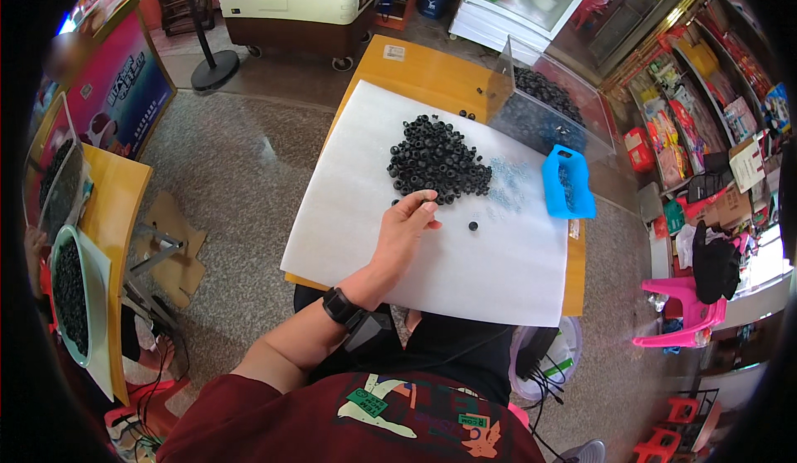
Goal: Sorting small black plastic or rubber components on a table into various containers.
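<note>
My left hand point(408, 224), with a dark watch point(341, 306) on its wrist, is over the white sheet at the near edge of a pile of small round black parts point(432, 157). Its thumb and fingers are pinched together. Something small and dark shows at the fingertips, too small to make out. One loose black part point(473, 225) lies to the right of the hand. Small clear bluish pieces point(508, 182) are scattered right of the pile. A blue plastic scoop-like tray point(584, 201) holds more of them. My right hand does not show.
The white sheet point(349, 239) covers most of a yellow wooden table point(415, 66). At its far right stands a clear box point(544, 110) of black parts. To the left, another table point(112, 205) carries a pale basin point(93, 297) of black parts. A pink stool point(685, 313) is right.
</note>
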`<action>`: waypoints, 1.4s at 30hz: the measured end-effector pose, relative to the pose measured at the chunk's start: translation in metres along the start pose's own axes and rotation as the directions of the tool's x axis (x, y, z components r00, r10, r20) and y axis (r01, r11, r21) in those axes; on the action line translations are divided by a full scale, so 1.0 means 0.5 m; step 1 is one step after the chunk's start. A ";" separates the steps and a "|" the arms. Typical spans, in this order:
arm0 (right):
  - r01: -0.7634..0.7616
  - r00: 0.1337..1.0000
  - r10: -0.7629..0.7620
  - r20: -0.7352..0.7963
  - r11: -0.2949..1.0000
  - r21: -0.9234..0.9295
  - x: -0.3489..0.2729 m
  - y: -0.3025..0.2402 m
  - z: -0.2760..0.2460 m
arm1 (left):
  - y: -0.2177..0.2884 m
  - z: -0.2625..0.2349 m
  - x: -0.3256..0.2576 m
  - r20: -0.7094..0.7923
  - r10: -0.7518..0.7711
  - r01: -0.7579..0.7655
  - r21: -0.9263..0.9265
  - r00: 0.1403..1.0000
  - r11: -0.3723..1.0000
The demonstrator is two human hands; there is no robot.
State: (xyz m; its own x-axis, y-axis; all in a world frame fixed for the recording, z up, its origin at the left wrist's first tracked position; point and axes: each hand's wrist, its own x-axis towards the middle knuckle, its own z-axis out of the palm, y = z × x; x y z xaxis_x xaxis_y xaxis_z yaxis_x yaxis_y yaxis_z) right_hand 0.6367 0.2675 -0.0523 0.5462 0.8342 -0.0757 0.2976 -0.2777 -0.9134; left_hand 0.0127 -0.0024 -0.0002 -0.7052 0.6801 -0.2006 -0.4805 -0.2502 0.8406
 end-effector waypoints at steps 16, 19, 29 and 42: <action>0.070 0.996 -0.068 -0.051 0.997 0.037 -0.008 -0.018 -0.059 | -0.008 -0.008 0.005 0.051 0.007 -0.005 -0.053 0.999 0.999; 0.085 0.996 -0.084 -0.033 0.995 0.044 -0.008 -0.027 -0.037 | -0.001 -0.009 0.001 0.064 0.003 0.001 -0.056 0.998 0.998; 0.127 0.975 -0.137 0.178 0.990 0.067 -0.045 -0.064 0.202 | -0.013 -0.006 0.002 0.086 -0.022 0.019 0.031 0.996 0.999; 0.163 0.918 -0.196 0.345 0.979 0.121 -0.122 -0.092 0.401 | -0.018 -0.004 0.008 0.213 -0.017 -0.002 0.087 0.977 0.996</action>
State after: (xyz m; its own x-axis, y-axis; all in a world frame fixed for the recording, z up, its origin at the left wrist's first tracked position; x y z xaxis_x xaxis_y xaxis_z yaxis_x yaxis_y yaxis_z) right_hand 0.4329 0.3249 -0.0857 0.1731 0.9845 -0.0285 0.2860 -0.0779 -0.9551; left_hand 0.0132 0.0012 -0.0096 -0.5698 0.8153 -0.1034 -0.4321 -0.1902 0.8816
